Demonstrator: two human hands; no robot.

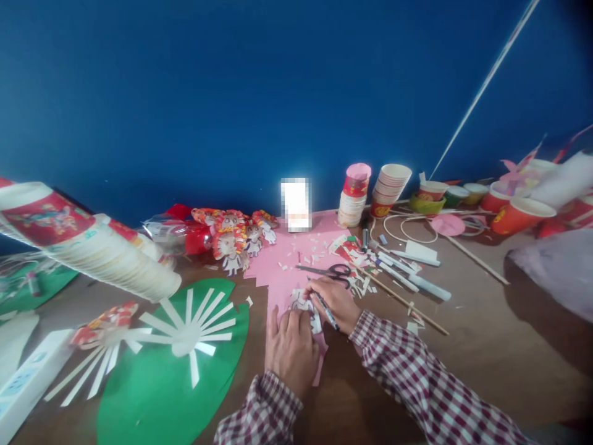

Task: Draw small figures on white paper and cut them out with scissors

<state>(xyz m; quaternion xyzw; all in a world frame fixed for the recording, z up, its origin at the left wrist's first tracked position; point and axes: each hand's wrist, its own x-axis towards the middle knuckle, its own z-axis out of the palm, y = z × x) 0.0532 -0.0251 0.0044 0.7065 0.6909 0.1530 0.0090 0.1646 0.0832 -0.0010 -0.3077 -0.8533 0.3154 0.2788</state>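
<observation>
My right hand [334,304] is closed around a dark pen [328,311], its tip end over a small white paper cutout [302,299] with black drawn lines. Flat on the lower part of that cutout lies my left hand [293,346], fingers stretched forward and partly covering it. Both hands are over pink paper [278,272] on the brown table. Black-handled scissors [330,271] lie just beyond my right hand, among small paper scraps.
Left are green paper [157,395], a white strip fan [186,339] and a leaning cup stack [111,259]. Decorated figures [231,247] stand behind. Cup stacks [351,210], markers [428,287], a wooden stick [403,303] and white cord [393,238] occupy the right.
</observation>
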